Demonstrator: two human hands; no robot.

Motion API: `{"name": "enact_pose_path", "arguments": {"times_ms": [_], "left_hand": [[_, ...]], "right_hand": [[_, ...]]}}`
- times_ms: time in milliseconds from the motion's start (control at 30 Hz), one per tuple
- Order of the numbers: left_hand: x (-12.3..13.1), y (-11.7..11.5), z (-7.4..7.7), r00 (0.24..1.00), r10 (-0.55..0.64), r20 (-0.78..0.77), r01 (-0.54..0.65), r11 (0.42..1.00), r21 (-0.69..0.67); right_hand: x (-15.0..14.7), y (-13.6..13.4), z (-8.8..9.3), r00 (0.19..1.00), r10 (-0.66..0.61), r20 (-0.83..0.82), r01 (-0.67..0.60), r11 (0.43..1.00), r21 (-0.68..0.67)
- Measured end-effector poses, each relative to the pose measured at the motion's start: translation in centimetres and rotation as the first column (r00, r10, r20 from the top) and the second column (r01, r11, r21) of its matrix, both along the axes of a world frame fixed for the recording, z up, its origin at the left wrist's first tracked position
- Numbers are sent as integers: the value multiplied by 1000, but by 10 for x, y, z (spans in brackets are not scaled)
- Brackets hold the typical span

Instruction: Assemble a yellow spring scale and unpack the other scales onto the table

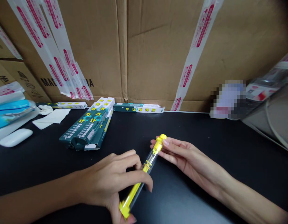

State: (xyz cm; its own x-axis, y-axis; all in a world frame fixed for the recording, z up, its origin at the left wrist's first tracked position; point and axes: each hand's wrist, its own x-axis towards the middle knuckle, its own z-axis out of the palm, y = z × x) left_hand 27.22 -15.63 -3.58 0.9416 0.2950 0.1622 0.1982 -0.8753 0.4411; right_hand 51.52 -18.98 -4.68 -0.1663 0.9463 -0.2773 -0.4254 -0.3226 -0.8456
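**Black tabletop: contents**

Black table [188,149]. Carries: stacked teal-and-white cartons [86,124]; one carton lying flat at back [137,108]; second flat carton [62,105], back left; white paper sheet [52,119]; blue-and-white packets [11,113], left edge; white oval mouse [15,137], front of packets.

Green-white cartons [88,126] on black table [200,130] (one end open), taped cardboard [158,56] behind.

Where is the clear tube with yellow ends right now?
In the head view, the clear tube runs diagonally across the lower middle, held by the left hand and right hand, in front of the green cartons.
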Motion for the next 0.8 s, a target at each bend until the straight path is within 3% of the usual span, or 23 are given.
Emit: {"name": "enact_pose_path", "arguments": {"times_ms": [533, 800], "left_hand": [[1, 1, 0, 997, -4, -80, 4, 1000, -5], [1, 1, 3, 997, -9, -83, 9, 1000, 7]], "right_hand": [[-4, -1, -1, 999, -10, -36, 10, 1000, 19], [-5, -1, 2, 995, -46, -88, 42, 998, -47]]}}
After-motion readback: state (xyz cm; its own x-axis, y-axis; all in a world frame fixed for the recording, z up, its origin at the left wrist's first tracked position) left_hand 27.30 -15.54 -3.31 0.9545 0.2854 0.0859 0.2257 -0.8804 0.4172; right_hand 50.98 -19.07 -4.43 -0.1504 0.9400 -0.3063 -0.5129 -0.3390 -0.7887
